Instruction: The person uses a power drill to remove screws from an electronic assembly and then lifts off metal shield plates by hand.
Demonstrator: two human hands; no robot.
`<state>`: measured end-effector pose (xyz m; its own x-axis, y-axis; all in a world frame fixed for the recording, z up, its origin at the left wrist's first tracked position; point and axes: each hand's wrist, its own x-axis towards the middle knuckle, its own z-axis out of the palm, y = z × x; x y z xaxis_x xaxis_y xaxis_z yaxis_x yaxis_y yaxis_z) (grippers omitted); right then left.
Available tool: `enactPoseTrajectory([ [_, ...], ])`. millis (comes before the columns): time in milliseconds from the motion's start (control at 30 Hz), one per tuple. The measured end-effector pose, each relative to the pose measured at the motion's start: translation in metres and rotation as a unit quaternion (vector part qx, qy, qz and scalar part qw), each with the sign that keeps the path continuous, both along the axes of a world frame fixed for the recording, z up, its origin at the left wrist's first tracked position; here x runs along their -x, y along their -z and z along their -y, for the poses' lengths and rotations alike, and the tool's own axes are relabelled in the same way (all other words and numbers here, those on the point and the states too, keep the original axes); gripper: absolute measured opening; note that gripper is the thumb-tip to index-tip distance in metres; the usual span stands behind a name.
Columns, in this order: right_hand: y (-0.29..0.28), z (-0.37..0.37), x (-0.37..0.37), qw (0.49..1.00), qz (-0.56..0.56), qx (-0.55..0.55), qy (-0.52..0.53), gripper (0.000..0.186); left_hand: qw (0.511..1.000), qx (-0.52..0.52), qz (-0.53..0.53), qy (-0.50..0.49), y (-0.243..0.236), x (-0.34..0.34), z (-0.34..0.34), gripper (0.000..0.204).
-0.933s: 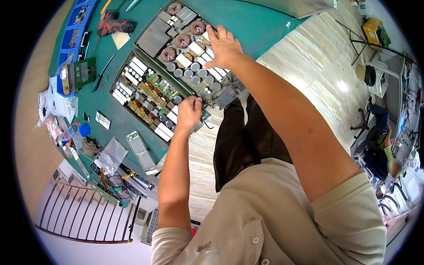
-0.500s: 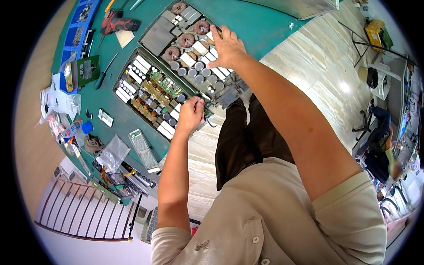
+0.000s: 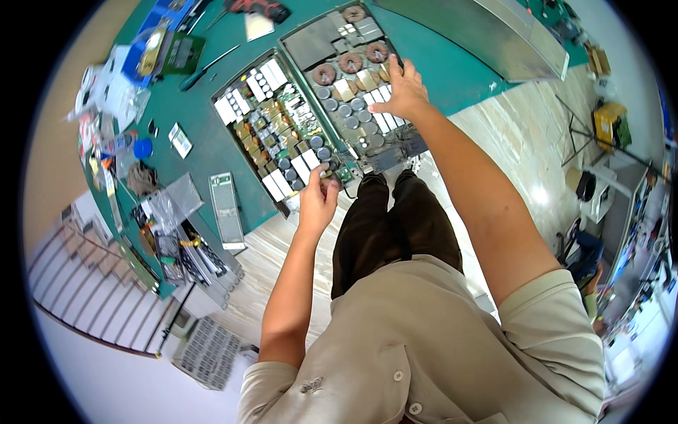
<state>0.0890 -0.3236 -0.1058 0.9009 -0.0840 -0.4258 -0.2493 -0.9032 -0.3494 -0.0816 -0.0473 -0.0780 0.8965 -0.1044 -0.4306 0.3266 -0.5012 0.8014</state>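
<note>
Two shallow metal housings packed with electronic parts lie side by side on the green bench. The left circuit-board housing (image 3: 272, 127) carries white blocks, grey capacitors and a green board. Brown ring coils, more capacitors and a flat grey plate fill the right housing (image 3: 351, 63). My left hand (image 3: 317, 203) is at the left housing's near corner, fingers curled over its edge and thumb raised beside them. My right hand (image 3: 407, 92) rests on the right housing's outer edge, fingers spread, the thumb reaching over the white blocks. What its fingertips touch is partly hidden.
A screwdriver (image 3: 205, 69), a red-and-black power drill (image 3: 261, 8) and a blue parts bin (image 3: 138, 62) lie farther left. Nearer are a slim vented metal module (image 3: 225, 208) and a clear plastic bag (image 3: 176, 201). A large metal case (image 3: 487, 35) stands at the back right.
The view has shifted, so the bench and housings appear farther right. My left thumb has lifted a little from the curled fingers. My right hand stays at the same edge.
</note>
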Motion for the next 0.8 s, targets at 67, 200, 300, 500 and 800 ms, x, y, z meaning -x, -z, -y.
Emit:
enactPoseTrajectory([
  [67,-0.008,0.002,-0.001,1.000,-0.022,0.002,0.000,0.142,1.000,-0.014,-0.025,-0.009,-0.010,0.021,-0.011,0.034],
  [200,-0.005,-0.002,-0.001,1.000,-0.009,0.004,-0.015,0.143,0.998,-0.020,-0.046,-0.029,-0.013,0.079,-0.045,0.026],
  [300,-0.013,0.000,0.002,0.999,0.037,0.026,-0.029,0.140,0.996,-0.008,-0.058,-0.071,-0.016,0.111,-0.066,0.023],
  [500,-0.034,-0.009,0.035,0.967,0.238,-0.026,-0.083,0.115,0.974,-0.018,-0.070,-0.216,-0.025,0.164,-0.091,0.020],
  [800,-0.052,0.018,0.108,0.958,0.236,-0.134,-0.097,0.069,0.967,-0.024,-0.123,-0.223,0.000,0.172,-0.087,0.023],
])
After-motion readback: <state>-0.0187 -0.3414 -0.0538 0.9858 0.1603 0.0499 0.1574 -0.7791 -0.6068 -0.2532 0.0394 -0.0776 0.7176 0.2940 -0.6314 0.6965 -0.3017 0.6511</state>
